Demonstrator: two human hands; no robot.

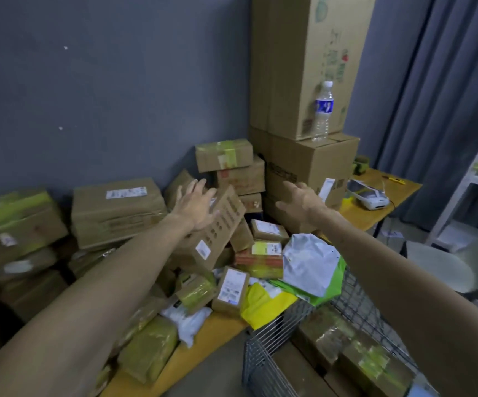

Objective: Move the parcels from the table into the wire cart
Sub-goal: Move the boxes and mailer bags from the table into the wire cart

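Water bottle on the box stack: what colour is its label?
Blue label with white marks; the head view shows it best.

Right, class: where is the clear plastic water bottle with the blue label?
Head view, upper right: the bottle stands on a brown cardboard box, before a taller carton.

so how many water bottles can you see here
1. The water bottle stands upright on the lower carton in the corner, in front of the tall carton. More could be hidden behind the parcel pile.

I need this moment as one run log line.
left hand: open, above tilted box | right hand: open, near big box | wire cart: some parcels inside
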